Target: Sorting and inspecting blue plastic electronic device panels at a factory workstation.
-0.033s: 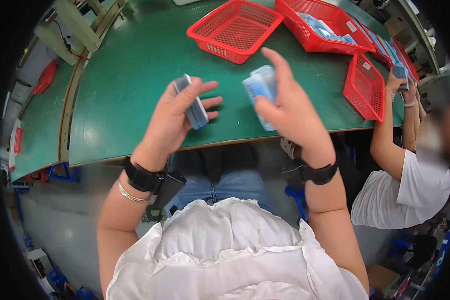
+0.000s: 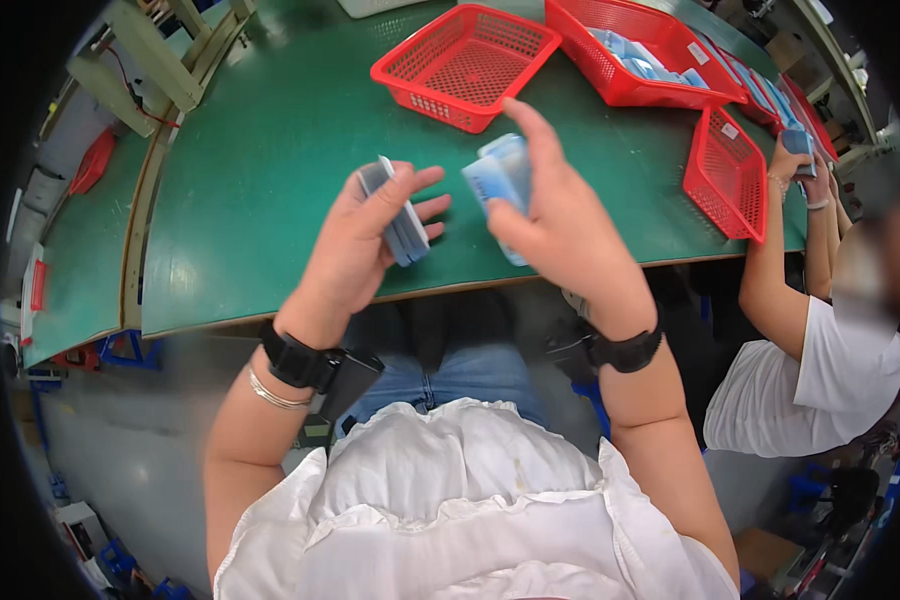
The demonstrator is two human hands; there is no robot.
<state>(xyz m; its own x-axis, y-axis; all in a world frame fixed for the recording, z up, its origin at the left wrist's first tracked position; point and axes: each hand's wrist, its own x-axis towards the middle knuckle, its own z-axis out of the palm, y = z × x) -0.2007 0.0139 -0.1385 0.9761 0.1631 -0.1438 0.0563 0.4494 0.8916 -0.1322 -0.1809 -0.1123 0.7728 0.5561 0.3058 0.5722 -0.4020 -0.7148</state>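
My left hand (image 2: 362, 225) is closed on a small stack of thin, flat cards (image 2: 402, 225) with white and grey-blue edges, its thumb across one face and the other fingers reaching past the side. To its right, my right hand (image 2: 568, 220) grips several light-blue, flat, card-like packets (image 2: 497, 182) between thumb and fingers, its index finger pointing up and away. Printing shows on the front packet, blurred by motion. Both bundles are in the air over the green tabletop (image 2: 270, 190), apart from each other.
Beyond my hands stands a red mesh basket (image 2: 473, 112) with nothing in it. A red basket (image 2: 660, 95) of light-blue packets is at far right, a tilted red basket (image 2: 715, 190) nearer. On the right a co-worker's hands (image 2: 798, 165) hold a blue bundle.
My hands have come slightly closer together: the left has shifted right with its stack, and the right has shifted left with its packets. Both grips look the same.
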